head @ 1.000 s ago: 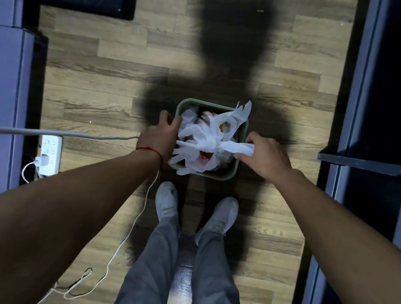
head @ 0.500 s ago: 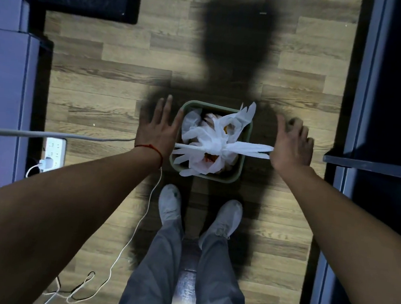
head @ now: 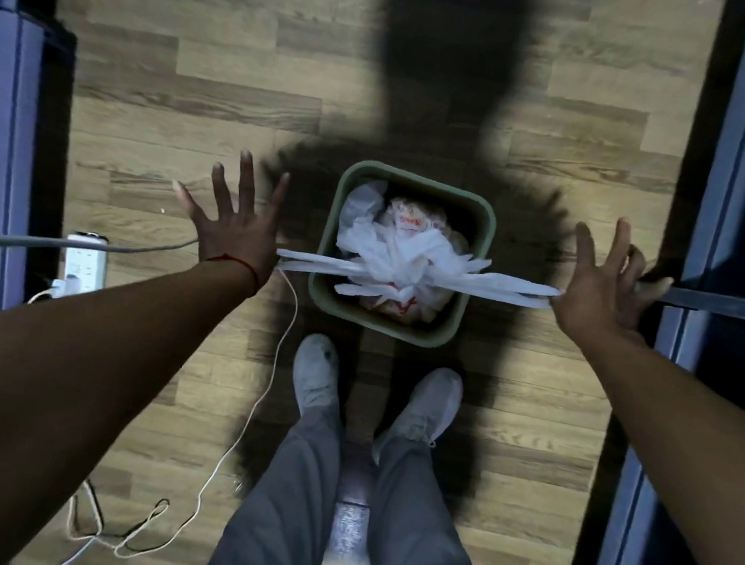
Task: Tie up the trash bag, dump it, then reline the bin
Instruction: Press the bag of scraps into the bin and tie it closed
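The white trash bag (head: 402, 258) sits knotted in the green bin (head: 380, 322), just beyond the shoes (head: 315, 369). Its two tails stretch taut left and right to the left hand (head: 235, 229) and right hand (head: 600, 288). Each hand holds a tail under the palm, thumb hidden, other fingers splayed.

White trash bag (head: 404, 258) with red print, olive-green bin (head: 376, 323), brown wood-grain floor (head: 197, 100), grey trousers (head: 288, 500)
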### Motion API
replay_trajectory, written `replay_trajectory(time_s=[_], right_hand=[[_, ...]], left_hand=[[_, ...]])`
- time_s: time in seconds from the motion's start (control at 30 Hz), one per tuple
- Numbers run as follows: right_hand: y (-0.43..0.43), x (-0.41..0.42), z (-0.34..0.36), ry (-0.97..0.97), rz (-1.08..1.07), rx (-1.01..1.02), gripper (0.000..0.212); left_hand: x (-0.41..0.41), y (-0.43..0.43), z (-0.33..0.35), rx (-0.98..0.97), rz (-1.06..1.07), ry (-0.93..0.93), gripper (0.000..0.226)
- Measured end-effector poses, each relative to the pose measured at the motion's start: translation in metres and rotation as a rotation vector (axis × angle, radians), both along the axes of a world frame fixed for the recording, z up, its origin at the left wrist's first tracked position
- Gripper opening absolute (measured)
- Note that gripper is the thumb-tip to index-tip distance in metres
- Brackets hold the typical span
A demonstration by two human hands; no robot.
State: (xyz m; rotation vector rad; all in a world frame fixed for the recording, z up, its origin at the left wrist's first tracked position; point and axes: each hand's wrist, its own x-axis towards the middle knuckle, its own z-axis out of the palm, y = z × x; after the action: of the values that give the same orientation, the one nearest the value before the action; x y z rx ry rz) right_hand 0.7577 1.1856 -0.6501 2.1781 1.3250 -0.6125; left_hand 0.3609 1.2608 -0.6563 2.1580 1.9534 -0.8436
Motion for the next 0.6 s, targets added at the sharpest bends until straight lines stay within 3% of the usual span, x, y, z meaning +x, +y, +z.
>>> replay_trajectory(time_s=[0.1,0.2,0.27,0.4,0.5,0.6], right_hand=[[-0.002,-0.004,0.004,-0.003,-0.013,0.037,0.094],[-0.008,-0.009,0.019,0.132,0.035,0.201,0.045],[-0.015,-0.015,0.035,0.292,0.003,0.341,0.026],[-0.023,-0.046,0.074,0.552,-0.031,0.459,0.023],[-0.032,-0.085,0.100,0.657,0.000,0.357,0.023],[-0.041,-0.124,0.117,0.780,-0.008,0.157,0.030]], left_hand=[[0.006,0.000,0.000,-0.023,-0.031,0.007,0.083],[0.008,0.002,0.018,-0.050,-0.099,0.032,0.064],[0.012,0.000,0.040,-0.034,-0.162,-0.052,0.050],[0.027,-0.019,0.078,0.110,-0.308,-0.313,0.020],[0.048,-0.041,0.102,0.079,-0.332,-0.449,0.038],[0.074,-0.066,0.113,-0.015,-0.187,-0.671,0.030]])
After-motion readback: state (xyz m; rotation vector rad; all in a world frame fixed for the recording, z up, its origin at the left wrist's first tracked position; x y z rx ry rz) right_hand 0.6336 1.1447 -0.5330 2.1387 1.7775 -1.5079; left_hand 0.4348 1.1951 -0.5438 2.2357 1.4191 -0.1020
